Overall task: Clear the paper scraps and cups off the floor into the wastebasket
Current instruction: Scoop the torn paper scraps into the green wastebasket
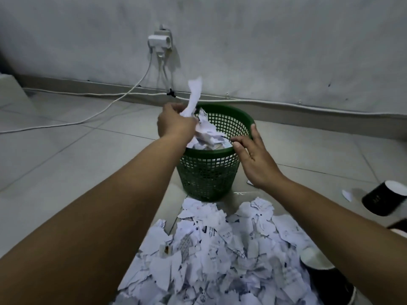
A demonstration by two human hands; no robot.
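A green mesh wastebasket stands on the tiled floor, partly filled with white paper. My left hand grips a bunch of paper scraps over the basket's left rim, one strip sticking upward. My right hand rests on the basket's right rim, thumb along the outside, fingers spread and relaxed. A large heap of torn paper scraps covers the floor in front of the basket. A black paper cup lies on its side at the right. Another black cup stands at the heap's lower right.
A grey wall with a socket and plugs runs behind the basket. White cables trail along the skirting and across the floor at the left. Small single scraps lie near the toppled cup. A pale object sits at the far left.
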